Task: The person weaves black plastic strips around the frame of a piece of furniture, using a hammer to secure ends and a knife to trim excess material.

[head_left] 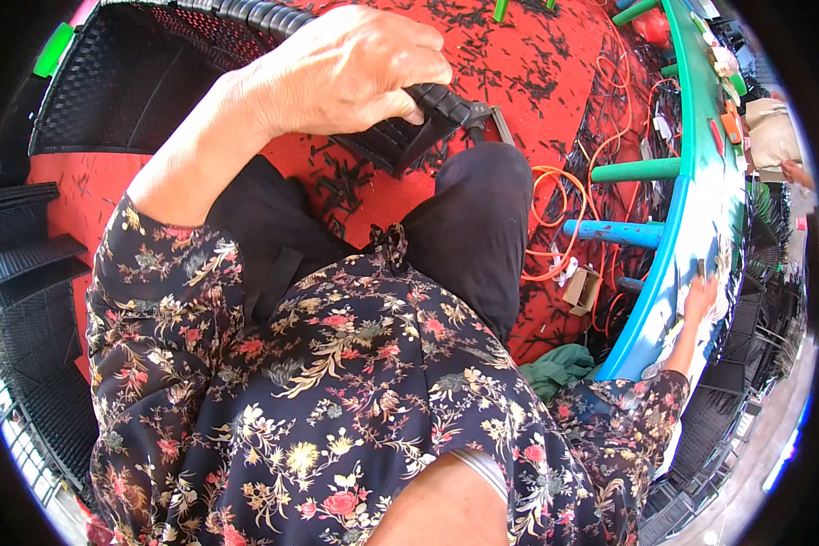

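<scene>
Gripping the ribbed edge of a black woven plastic panel, the left hand is closed around it, fingers curled over the top and thumb tucked beneath. The panel runs away from that hand toward the upper left, where a larger black woven section lies on the red floor. Short black offcuts are scattered just below and beyond the hand. The person's dark-trousered knee rises directly under the gripped edge, hiding part of the floor. To the right of the knee, loops of orange cord lie near a small cardboard box. Well apart, the right hand rests flat and open on a turquoise worktop. A stack of black woven panels stands left of the floral sleeve.
</scene>
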Action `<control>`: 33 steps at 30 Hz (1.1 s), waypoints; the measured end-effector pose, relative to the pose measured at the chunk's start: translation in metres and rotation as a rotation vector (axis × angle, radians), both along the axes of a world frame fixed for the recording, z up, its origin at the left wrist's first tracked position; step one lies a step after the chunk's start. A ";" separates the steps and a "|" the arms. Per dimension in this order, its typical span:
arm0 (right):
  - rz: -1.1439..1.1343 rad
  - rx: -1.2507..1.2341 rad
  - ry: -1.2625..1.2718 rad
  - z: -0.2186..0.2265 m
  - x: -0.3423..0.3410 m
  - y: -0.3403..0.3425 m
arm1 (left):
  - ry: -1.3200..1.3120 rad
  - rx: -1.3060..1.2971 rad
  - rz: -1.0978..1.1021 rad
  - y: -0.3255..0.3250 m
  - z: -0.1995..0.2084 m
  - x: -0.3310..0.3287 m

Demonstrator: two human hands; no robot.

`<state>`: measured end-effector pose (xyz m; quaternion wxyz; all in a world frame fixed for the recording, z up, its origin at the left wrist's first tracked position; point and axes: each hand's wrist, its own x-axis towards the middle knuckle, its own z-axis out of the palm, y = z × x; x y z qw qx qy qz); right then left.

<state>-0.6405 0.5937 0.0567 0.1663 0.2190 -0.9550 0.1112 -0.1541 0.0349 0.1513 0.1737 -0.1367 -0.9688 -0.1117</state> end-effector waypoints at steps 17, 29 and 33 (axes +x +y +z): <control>1.178 -0.379 0.251 0.053 0.367 -0.417 | 0.427 -0.091 0.264 -0.017 -0.027 0.024; 1.194 -0.205 -0.004 0.092 0.352 -0.414 | 0.472 -0.187 0.204 -0.025 -0.010 0.011; 1.195 -0.011 0.147 0.104 0.348 -0.416 | 0.325 -0.082 0.118 -0.029 0.003 0.003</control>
